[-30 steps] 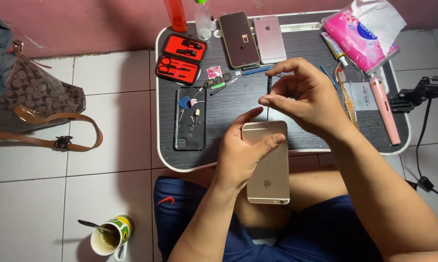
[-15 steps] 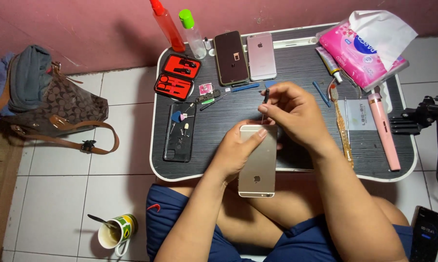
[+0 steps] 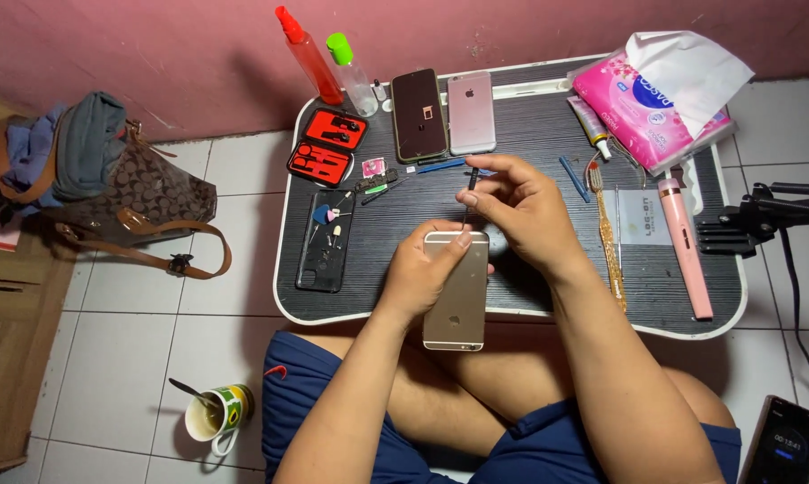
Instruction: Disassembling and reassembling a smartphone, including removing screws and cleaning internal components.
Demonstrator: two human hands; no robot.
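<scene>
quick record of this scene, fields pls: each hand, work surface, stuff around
left hand: holds a gold phone, back side up
right hand: pinches a thin dark tool at the phone's top edge
surface: dark lap table over the person's legs
on table: two phones, red tool case, pink tissue pack
floor: mug, brown bag

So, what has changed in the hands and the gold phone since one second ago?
The right hand now pinches a thin dark tool upright, its tip at the top edge of the gold phone; earlier its fingers were just curled above the phone. The left hand keeps holding the phone, back side up. The things on the black tray lie as before.
</scene>
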